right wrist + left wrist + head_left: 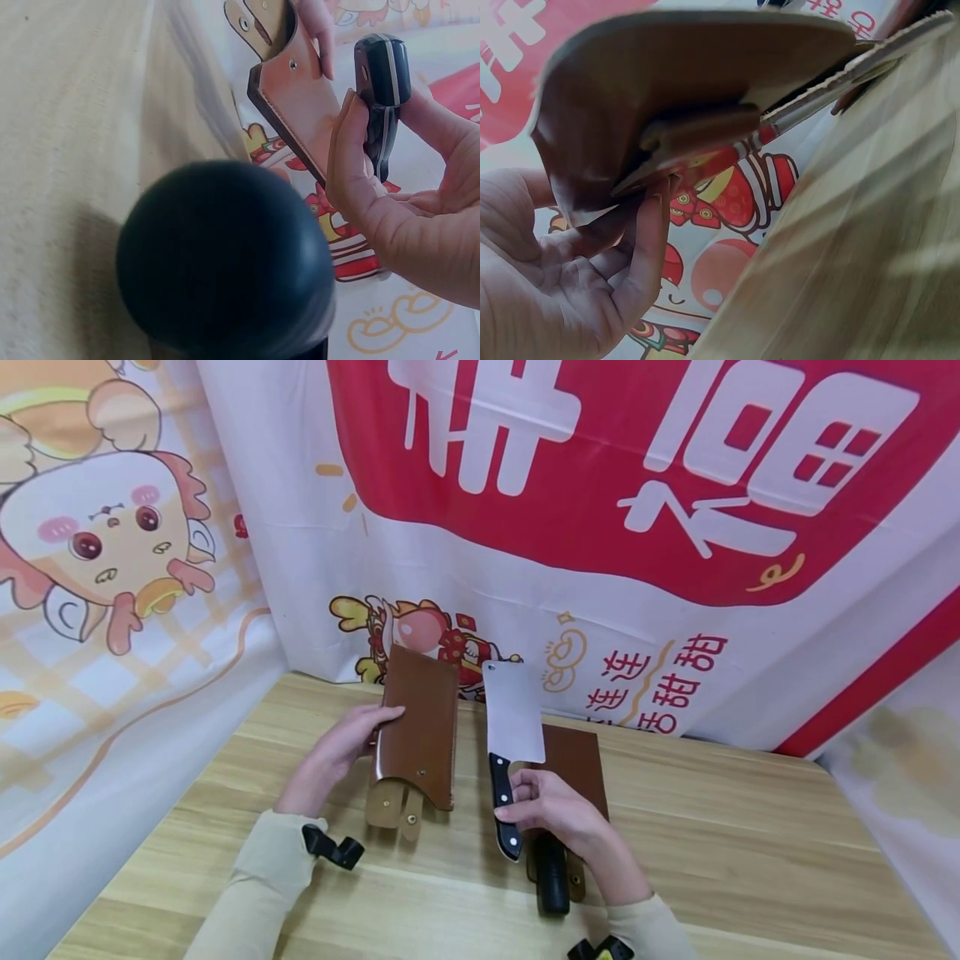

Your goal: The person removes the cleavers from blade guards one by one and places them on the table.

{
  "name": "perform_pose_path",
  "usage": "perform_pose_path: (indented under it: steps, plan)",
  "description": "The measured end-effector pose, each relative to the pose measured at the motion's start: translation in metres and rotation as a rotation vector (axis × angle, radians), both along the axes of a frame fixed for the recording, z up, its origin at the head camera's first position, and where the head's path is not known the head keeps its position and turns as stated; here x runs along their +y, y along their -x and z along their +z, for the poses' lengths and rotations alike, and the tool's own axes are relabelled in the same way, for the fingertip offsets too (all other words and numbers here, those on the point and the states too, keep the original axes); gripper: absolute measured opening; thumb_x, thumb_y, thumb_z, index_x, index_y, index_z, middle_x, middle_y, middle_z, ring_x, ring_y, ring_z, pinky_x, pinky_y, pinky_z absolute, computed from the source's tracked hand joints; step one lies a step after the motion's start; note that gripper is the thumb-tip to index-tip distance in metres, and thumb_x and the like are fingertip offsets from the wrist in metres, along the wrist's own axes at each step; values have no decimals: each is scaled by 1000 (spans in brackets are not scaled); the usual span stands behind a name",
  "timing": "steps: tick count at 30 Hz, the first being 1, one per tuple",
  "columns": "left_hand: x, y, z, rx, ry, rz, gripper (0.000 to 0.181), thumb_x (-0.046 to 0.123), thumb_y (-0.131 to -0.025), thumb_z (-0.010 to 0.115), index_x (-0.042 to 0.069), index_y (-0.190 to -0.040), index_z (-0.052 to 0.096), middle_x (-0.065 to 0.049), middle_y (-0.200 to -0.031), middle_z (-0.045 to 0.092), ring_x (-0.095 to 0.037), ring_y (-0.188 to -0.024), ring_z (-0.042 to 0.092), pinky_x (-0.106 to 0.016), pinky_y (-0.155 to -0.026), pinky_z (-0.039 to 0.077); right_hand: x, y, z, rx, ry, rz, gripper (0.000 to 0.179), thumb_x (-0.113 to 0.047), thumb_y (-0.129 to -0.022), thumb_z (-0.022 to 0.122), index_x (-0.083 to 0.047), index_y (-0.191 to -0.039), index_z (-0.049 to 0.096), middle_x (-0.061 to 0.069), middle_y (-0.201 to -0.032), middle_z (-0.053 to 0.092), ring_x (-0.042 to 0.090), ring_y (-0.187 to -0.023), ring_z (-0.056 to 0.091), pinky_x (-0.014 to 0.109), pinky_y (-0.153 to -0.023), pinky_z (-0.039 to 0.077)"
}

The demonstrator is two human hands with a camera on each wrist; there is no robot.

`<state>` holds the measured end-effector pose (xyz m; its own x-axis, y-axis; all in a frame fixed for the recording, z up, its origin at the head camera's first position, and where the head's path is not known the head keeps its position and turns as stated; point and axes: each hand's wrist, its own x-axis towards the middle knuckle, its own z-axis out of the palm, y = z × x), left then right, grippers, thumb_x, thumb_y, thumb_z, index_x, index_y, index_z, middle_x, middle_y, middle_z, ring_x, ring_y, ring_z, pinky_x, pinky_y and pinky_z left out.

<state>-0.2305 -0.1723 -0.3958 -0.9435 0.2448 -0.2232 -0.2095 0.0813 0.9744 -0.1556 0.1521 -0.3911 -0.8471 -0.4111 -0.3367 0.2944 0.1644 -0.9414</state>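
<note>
My left hand (348, 739) grips a brown leather knife sheath (420, 727) by its left edge, thumb across the front. The sheath is tilted up, its mouth and snap straps (411, 814) toward me. In the left wrist view the fingers (649, 247) curl beneath the leather. My right hand (551, 806) pinches the black riveted handle (501, 793) of a cleaver, whose bare blade (515, 710) points away from me, to the right of the sheath and apart from it. In the right wrist view the handle's butt (382, 71) shows between thumb and fingers.
Under my right hand a second brown sheath (573, 760) lies on the wooden table (750, 843), a black handle (552, 877) sticking out of its near end. Printed cloth (465, 552) hangs along the table's far edge, and another cloth (142, 693) hangs on the left.
</note>
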Motion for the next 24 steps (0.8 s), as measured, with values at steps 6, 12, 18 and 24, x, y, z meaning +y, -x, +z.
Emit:
perform_pose_path:
  steps: [6, 12, 18, 24]
  plan:
    - [-3, 2, -3, 0, 25, -2, 41, 30, -107, 54, -5, -127, 61, 5, -90, 73, -10, -85, 68, -30, -83, 52, -4, -1, -4, -10, 11, 24, 42, -3, -89, 77, 5, -120, 49, 6, -88, 58, 15, -75, 60, 30, -72, 55]
    - [-6, 3, -6, -20, 40, -17, 40, 31, -108, 54, -4, -125, 63, 4, -90, 73, -10, -85, 68, -29, -82, 53, -7, -2, -9, -19, 19, 49, 35, -3, -90, 76, 3, -113, 51, 3, -80, 57, 13, -70, 59, 28, -67, 54]
    - [-8, 6, -11, -23, 85, -32, 42, 33, -108, 54, -4, -125, 63, 3, -90, 73, -12, -85, 68, -31, -83, 52, -9, -3, -14, -39, 8, 58, 32, -4, -91, 76, 2, -112, 51, 3, -80, 55, 13, -69, 58, 28, -66, 54]
    - [-10, 9, -17, -35, 133, -32, 43, 34, -108, 54, -5, -122, 64, 2, -88, 73, -14, -83, 67, -32, -80, 51, -11, -4, -17, -68, -7, 48, 37, -5, -91, 76, 5, -116, 50, 3, -83, 55, 13, -72, 58, 28, -65, 54]
